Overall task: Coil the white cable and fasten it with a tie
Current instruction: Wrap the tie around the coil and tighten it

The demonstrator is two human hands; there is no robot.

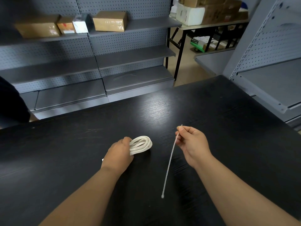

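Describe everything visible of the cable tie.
The cable tie is a thin, straight, white strip, plastic by its look, with a small blocky head at its lower end. It is unfastened and slants, tip up. The right hand pinches it near the tip; whether the head touches the black table cannot be told. It is apart from the coiled white cable.

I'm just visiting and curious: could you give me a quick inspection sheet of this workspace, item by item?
Surface: black wood-grain table, light glare.
Job's things: white flat cable, coiled; long white plastic tie, not yet around it.
Clutter: nothing seen.
Hands: left hand grips the coil; right hand pinches the tie near one end.
Cables: only the white cable.
Surroundings: grey pegboard shelving holding brown cardboard boxes; a second table with boxes behind.
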